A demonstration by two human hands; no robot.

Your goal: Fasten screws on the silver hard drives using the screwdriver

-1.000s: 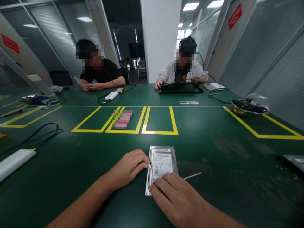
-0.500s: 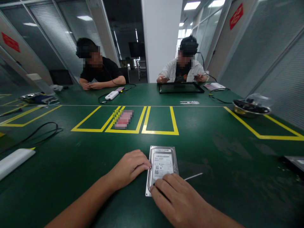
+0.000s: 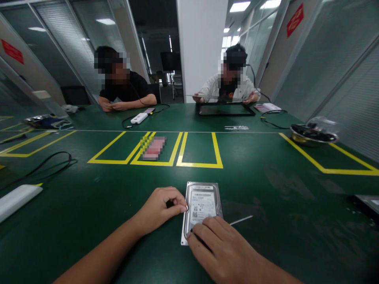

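Item 1 – wide green matte worktable (image 3: 266, 189), marked w/ yellow tape rectangles (image 3: 198, 152); scuffed patch right of centre.

Item 2 – room: glass partition walls w/ blinds both sides, white pillar (image 3: 201, 47) at centre back, ceiling strip lights, red signs high on both side walls.

Item 3 – two co-workers seated at far edge: one in black top (image 3: 126, 92), hands together on table; one in light jacket (image 3: 227, 88) holding a thin sheet over a flat black-framed panel (image 3: 226, 109).

Item 4 – silver rectangular hard drive w/ white label (image 3: 202, 205), flat on table, label up, near edge, directly in front of wearer, between both hands.

Item 5 – left hand (image 3: 161, 209): fingers curled, tips pinched against drive's left edge; steadying it, not lifting.

Item 6 – right hand (image 3: 220, 246): loose, fingers laid flat over drive's near right corner, pressing down; no wrap-around grasp.

Item 7 – thin white stick-like tool (image 3: 240, 219), just right of drive, untouched.

Misc: steel bowl of dark parts (image 3: 312, 135) far right; black cable loop (image 3: 44, 165) and white oblong casing (image 3: 16, 197) at left.

Handling note (judgement): keep drive flat, pin it w/ even pressure from both sides so it doesn't skid on the mat; keep fingertips off label.
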